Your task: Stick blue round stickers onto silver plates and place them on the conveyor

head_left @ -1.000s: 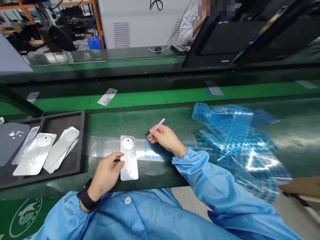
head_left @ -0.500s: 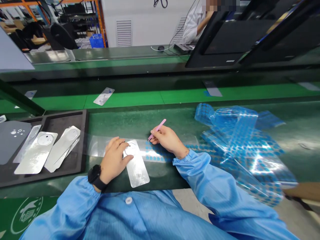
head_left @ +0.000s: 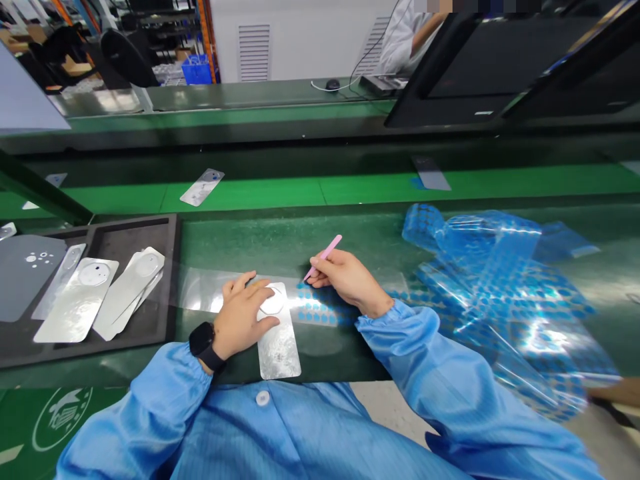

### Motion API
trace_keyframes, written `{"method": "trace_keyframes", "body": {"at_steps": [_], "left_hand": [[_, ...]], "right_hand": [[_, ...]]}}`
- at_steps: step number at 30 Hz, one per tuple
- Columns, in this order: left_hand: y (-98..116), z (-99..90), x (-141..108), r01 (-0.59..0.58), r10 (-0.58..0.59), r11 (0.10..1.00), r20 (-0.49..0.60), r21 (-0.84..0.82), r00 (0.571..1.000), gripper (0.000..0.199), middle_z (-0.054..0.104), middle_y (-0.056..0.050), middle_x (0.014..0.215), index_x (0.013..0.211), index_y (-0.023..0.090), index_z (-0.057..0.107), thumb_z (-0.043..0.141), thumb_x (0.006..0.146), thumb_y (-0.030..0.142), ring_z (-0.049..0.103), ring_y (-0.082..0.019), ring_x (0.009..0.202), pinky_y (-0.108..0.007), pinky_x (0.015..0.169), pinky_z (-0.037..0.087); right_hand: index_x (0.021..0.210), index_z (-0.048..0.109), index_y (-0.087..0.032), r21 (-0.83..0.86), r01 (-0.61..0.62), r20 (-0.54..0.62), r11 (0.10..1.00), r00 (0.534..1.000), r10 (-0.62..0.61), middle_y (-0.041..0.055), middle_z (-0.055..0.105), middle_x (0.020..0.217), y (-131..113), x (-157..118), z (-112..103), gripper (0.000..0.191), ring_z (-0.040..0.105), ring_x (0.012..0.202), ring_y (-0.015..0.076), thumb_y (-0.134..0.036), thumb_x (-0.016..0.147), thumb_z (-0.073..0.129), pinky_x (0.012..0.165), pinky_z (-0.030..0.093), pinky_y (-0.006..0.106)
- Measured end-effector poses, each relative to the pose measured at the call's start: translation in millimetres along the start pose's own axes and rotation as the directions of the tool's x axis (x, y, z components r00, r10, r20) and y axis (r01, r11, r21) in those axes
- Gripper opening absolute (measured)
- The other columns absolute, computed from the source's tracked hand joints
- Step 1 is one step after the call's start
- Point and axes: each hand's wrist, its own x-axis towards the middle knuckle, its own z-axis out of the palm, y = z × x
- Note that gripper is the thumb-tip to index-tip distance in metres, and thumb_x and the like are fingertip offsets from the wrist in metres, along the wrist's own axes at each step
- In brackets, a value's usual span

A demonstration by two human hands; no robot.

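Observation:
My left hand (head_left: 246, 316) has its fingers apart, thumb and fingertips resting on the upper left part of a silvery plate (head_left: 279, 343) with a round outline near its top. Pink tweezers (head_left: 330, 248) are pinched in my right hand (head_left: 346, 275), their tips pointing down at the edge of a clear strip with blue dots (head_left: 317, 310). That strip lies flat on the green bench, just right of the plate. My left hand covers a little of the plate's upper left corner.
A dark tray (head_left: 173, 280) at the left holds several silvery plates (head_left: 77, 307). Crumpled blue-dotted film (head_left: 493, 267) is heaped at the right. Another plate (head_left: 203, 187) lies on the bright green belt (head_left: 280, 193) behind. A person in white (head_left: 405, 37) is across the bench.
The plate's lower end has swung to point more straight toward me, and my left hand's fingers have spread. The tweezer tips now point at the dotted strip's top left edge. The view has shifted slightly.

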Motion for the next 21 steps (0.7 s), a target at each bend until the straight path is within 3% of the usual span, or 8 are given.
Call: {"method": "trace_keyframes", "body": {"at_steps": [4, 11, 21], "left_hand": [[1, 0.9, 0, -0.012, 0.012, 1.000, -0.007, -0.014, 1.000, 0.036, 0.063, -0.008, 0.130, 0.104, 0.022, 0.062, 0.076, 0.073, 0.032, 0.041, -0.036, 0.131, -0.055, 0.098, 0.032], [1, 1.5, -1, -0.049, 0.049, 0.999, -0.004, -0.001, 0.999, 0.024, 0.063, -0.009, 0.130, 0.086, 0.021, 0.059, 0.077, 0.074, 0.032, 0.050, -0.031, 0.115, -0.049, 0.089, 0.035], [0, 4.2, -4, -0.108, 0.109, 0.994, -0.057, 0.025, 0.992, 0.021, 0.062, -0.009, 0.131, 0.080, 0.021, 0.057, 0.075, 0.076, 0.032, 0.050, -0.030, 0.114, -0.048, 0.087, 0.034]], "right_hand": [[0.062, 0.060, -0.015, 0.018, 0.051, 0.090, 0.999, 0.995, -0.052, 0.0020, 0.066, 0.052, -2, -12, 10, 0.026, 0.061, 0.044, 0.0094, -0.027, 0.084, 0.067, 0.046, 0.050, 0.017], [0.065, 0.058, -0.015, -0.203, 0.068, 0.169, 0.977, 0.985, -0.034, 0.0001, 0.066, 0.054, -6, -13, 41, 0.022, 0.061, 0.046, 0.0089, -0.015, 0.088, 0.059, 0.045, 0.050, 0.016], [0.067, 0.058, -0.015, -0.268, 0.051, 0.199, 0.962, 0.980, 0.004, 0.0014, 0.067, 0.056, -6, -2, 40, 0.023, 0.062, 0.046, 0.0098, -0.017, 0.090, 0.057, 0.046, 0.052, 0.018]]}}
